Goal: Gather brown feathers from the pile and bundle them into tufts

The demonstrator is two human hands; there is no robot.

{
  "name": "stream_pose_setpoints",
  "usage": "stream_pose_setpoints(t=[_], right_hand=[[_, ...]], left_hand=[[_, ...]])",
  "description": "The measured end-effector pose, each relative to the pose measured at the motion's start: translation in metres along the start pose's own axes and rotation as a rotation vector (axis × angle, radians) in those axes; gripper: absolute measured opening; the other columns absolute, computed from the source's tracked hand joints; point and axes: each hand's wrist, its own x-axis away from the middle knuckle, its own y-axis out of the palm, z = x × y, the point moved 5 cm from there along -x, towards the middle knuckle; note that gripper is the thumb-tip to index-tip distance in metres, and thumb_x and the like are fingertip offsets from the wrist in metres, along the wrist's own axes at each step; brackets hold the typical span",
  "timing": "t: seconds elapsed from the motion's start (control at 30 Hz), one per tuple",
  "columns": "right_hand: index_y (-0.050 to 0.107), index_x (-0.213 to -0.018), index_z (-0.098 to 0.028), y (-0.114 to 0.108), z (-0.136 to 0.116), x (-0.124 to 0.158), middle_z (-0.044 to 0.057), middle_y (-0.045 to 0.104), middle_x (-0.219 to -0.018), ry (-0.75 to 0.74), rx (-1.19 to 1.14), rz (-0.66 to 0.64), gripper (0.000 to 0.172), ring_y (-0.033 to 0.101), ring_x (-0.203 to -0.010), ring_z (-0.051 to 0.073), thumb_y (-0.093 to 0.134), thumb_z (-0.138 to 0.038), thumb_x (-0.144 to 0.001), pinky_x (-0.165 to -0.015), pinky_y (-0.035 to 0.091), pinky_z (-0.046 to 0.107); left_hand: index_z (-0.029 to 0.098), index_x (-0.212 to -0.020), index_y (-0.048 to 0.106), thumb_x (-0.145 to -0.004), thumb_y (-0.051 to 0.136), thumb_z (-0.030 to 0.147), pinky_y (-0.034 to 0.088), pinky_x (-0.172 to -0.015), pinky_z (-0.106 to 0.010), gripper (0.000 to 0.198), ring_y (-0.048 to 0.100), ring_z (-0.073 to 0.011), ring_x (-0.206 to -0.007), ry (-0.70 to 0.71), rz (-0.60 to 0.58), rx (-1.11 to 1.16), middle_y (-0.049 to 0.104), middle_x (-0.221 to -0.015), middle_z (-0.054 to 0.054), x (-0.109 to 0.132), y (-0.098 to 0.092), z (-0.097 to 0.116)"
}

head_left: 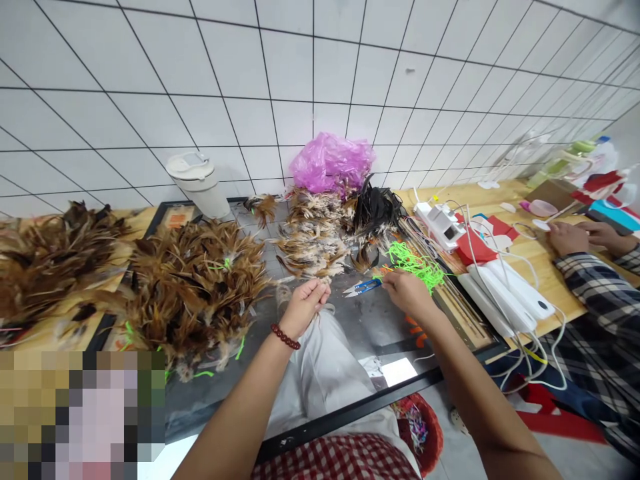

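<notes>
My left hand (307, 305), with a dark red bead bracelet (285, 337) at the wrist, has its fingertips pinched together. Whatever sits between them is too small to make out. It is above the dark glass tabletop (373, 320), in front of a pile of pale and brown feathers (315, 233). My right hand (407, 293) is closed at the near edge of a tangle of bright green cords (413, 263). Right beside its fingertips are blue-handled thread snips (364, 288), blades pointing left. What those fingers grip is hidden.
Brown feather heaps (195, 287) spread at left, near a white lidded cup (197, 183). Black feathers (377, 207) and a pink plastic bag (333, 162) lie behind. At right are a power strip (440, 223), white cables and a co-worker's hands (570, 239). Below stands a red basket (427, 433).
</notes>
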Motion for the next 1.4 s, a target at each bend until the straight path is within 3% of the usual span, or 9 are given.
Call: stream_pose_setpoints(t=[0.13, 0.27, 0.37, 0.53, 0.7, 0.9, 1.07, 1.3, 1.4], right_hand=[[0.066, -0.083, -0.02, -0.025, -0.007, 0.003, 0.006, 0.065, -0.087, -0.022, -0.151, 0.138, 0.016, 0.06, -0.074, 0.017, 0.05, -0.021, -0.085, -0.061, 0.038, 0.026], [0.064, -0.087, -0.02, -0.047, -0.045, 0.009, 0.004, 0.065, -0.084, -0.211, -0.393, 0.198, 0.014, 0.06, -0.075, 0.016, 0.05, -0.022, -0.087, -0.066, 0.042, 0.026], [0.065, -0.086, -0.021, -0.048, -0.08, 0.005, 0.004, 0.065, -0.087, -0.293, -0.338, 0.189, 0.016, 0.06, -0.076, 0.016, 0.049, -0.022, -0.088, -0.067, 0.041, 0.026], [0.066, -0.092, -0.022, -0.032, -0.114, -0.005, 0.005, 0.065, -0.087, -0.332, -0.236, 0.255, 0.02, 0.059, -0.076, 0.017, 0.047, -0.024, -0.089, -0.068, 0.041, 0.027], [0.066, -0.093, -0.02, -0.004, -0.112, -0.009, 0.006, 0.065, -0.087, -0.272, -0.584, 0.247, 0.017, 0.058, -0.073, 0.015, 0.051, -0.025, -0.086, -0.068, 0.044, 0.027], [0.061, -0.107, -0.02, 0.033, -0.101, -0.018, 0.004, 0.066, -0.088, -0.118, -1.228, 0.01, 0.034, 0.058, -0.07, 0.014, 0.063, -0.036, -0.077, -0.064, 0.046, 0.027], [0.065, -0.081, -0.018, 0.027, -0.103, -0.017, 0.001, 0.061, -0.071, -0.099, -1.207, 0.02, 0.021, 0.051, -0.061, 0.011, 0.062, -0.038, -0.078, -0.058, 0.041, 0.024], [0.059, -0.08, -0.018, 0.035, -0.1, -0.016, -0.001, 0.057, -0.069, 0.004, -1.239, 0.132, 0.019, 0.049, -0.059, 0.01, 0.062, -0.037, -0.078, -0.056, 0.039, 0.022], [0.059, -0.079, -0.018, 0.038, -0.101, -0.016, 0.0, 0.058, -0.074, -0.01, -1.212, 0.157, 0.018, 0.049, -0.065, 0.011, 0.064, -0.036, -0.077, -0.06, 0.04, 0.023]], left_hand=[[0.013, -0.068, 0.057, -0.07, 0.068, 0.045, 0.017, -0.043, -0.019, 0.034, 0.028, -0.0031, -0.044, -0.009, -0.005, 0.001, 0.044, -0.054, 0.004, -0.001, 0.0, -0.001], [0.013, -0.068, 0.056, -0.071, 0.069, 0.039, 0.023, -0.045, -0.019, 0.03, 0.033, -0.0028, -0.048, 0.024, -0.018, 0.133, 0.051, -0.067, 0.001, 0.002, 0.003, 0.006], [0.014, -0.071, 0.056, -0.073, 0.068, 0.036, 0.027, -0.047, -0.02, 0.025, 0.037, -0.0025, -0.051, 0.049, -0.061, 0.268, 0.054, -0.084, -0.002, 0.006, 0.005, 0.011], [0.013, -0.069, 0.057, -0.072, 0.07, 0.034, 0.027, -0.045, -0.019, 0.026, 0.037, -0.0032, -0.048, 0.01, -0.066, 0.273, 0.045, -0.066, 0.002, 0.007, 0.002, 0.006], [0.012, -0.072, 0.059, -0.071, 0.07, 0.037, 0.023, -0.044, -0.019, 0.027, 0.037, -0.0028, -0.047, 0.084, 0.062, 0.231, 0.049, -0.067, 0.001, 0.003, -0.005, 0.004], [0.012, -0.068, 0.059, -0.071, 0.068, 0.041, 0.024, -0.045, -0.02, 0.03, 0.037, -0.0039, -0.046, 0.122, 0.051, 0.081, 0.048, -0.059, 0.003, 0.001, 0.0, 0.007], [0.013, -0.069, 0.058, -0.071, 0.068, 0.041, 0.024, -0.045, -0.02, 0.03, 0.036, -0.0039, -0.046, 0.121, 0.053, 0.108, 0.05, -0.062, 0.002, 0.002, -0.001, 0.008], [0.011, -0.067, 0.06, -0.073, 0.066, 0.038, 0.028, -0.045, -0.021, 0.028, 0.041, -0.0028, -0.049, 0.133, -0.009, 0.077, 0.057, -0.087, -0.005, 0.003, 0.003, 0.01], [0.011, -0.068, 0.061, -0.073, 0.067, 0.037, 0.028, -0.045, -0.021, 0.028, 0.042, -0.0035, -0.049, 0.15, 0.003, 0.092, 0.057, -0.08, -0.004, 0.002, 0.004, 0.01]])
